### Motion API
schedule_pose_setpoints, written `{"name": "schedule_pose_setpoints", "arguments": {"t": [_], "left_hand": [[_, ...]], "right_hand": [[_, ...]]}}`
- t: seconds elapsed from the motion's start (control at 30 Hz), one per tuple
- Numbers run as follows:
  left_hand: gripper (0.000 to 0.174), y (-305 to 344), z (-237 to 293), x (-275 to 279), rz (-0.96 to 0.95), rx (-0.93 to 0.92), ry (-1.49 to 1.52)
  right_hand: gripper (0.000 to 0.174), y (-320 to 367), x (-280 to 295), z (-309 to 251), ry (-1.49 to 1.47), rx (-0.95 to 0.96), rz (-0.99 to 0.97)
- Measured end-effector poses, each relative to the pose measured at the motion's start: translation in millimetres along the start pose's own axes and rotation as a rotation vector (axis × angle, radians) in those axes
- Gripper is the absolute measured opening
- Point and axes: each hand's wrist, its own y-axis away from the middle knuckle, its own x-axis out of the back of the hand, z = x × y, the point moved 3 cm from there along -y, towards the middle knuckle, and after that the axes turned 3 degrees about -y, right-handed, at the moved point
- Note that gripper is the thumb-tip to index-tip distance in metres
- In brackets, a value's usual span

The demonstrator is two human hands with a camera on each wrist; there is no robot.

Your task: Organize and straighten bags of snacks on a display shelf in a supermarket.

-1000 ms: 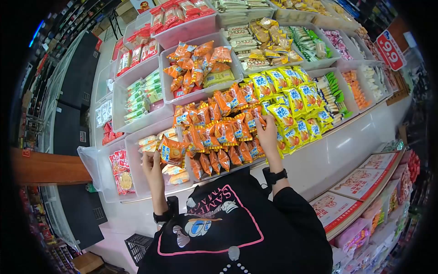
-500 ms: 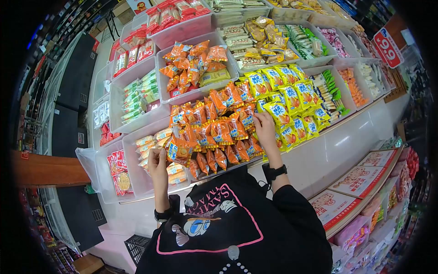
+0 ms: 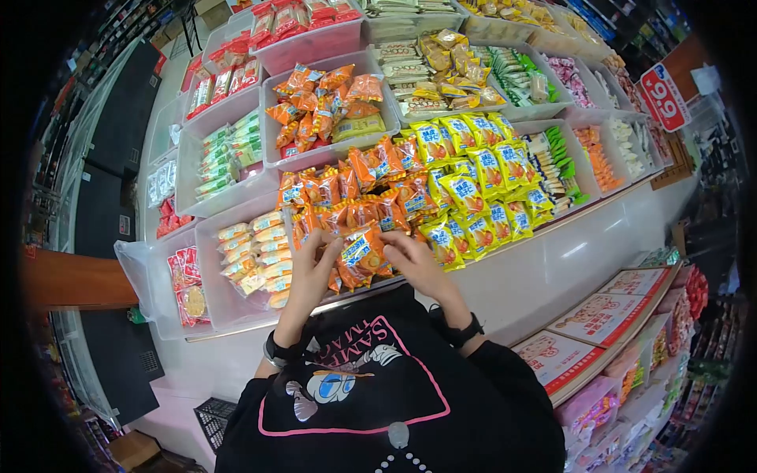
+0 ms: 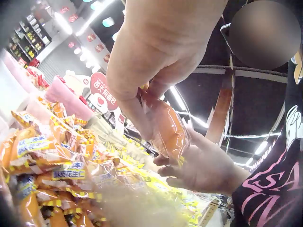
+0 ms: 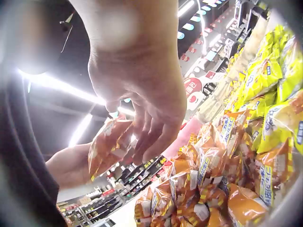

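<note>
Both hands on one orange snack packet (image 3: 360, 254): left hand (image 3: 310, 266) pinches one edge, right hand (image 3: 416, 262) curls round the other. Packet sits just above the front of the orange pile (image 3: 371, 189). Looks picked, not yet placed anywhere; yellow packs (image 3: 473, 197) untouched

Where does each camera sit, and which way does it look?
Head: on the person's head, looking down at the snack bins; shows the left hand, right hand and black shirt.
Left wrist: under the left hand, looking up across the piled packets toward the ceiling lights; that hand fills the top.
Right wrist: under the right hand, looking up past its fingers toward the lights.
Shared: both wrist views show the orange packet held between the two hands.
</note>
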Motion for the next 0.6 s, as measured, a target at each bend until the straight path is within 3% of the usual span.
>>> {"name": "schedule_pose_setpoints", "arguments": {"t": [0.07,0.17,0.23,0.33,0.37,0.43,0.53,0.57,0.6], "left_hand": [[0.015,4,2,-18,-0.089,0.021,0.046],[0.015,11,10,-19,-0.081,-0.001,0.028],[0.015,12,18,-14,-0.112,-0.01,-0.073],[0.016,17,7,-8,-0.127,-0.009,-0.056],[0.016,18,-4,-5,-0.091,-0.103,-0.024],[0.015,16,1,1,-0.14,-0.087,-0.014],[0.015,24,-7,20,-0.193,-0.012,-0.054],[0.015,28,-12,33,-0.193,0.028,0.014],[0.016,25,-11,43,-0.221,0.062,0.052]], "right_hand": [[0.05,14,-9,-1,0.078,-0.022,-0.02],[0.053,20,-14,7,0.176,0.06,0.016],[0.055,19,-21,12,-0.022,-0.005,-0.013],[0.053,20,-32,13,-0.021,-0.024,-0.023],[0.053,23,-43,13,-0.013,-0.038,-0.042],[0.052,25,-46,7,-0.023,-0.123,-0.001],[0.05,28,-57,12,0.034,-0.091,0.063],[0.048,27,-53,16,0.015,-0.229,0.113],[0.044,33,-56,30,0.151,-0.074,0.176]]}}
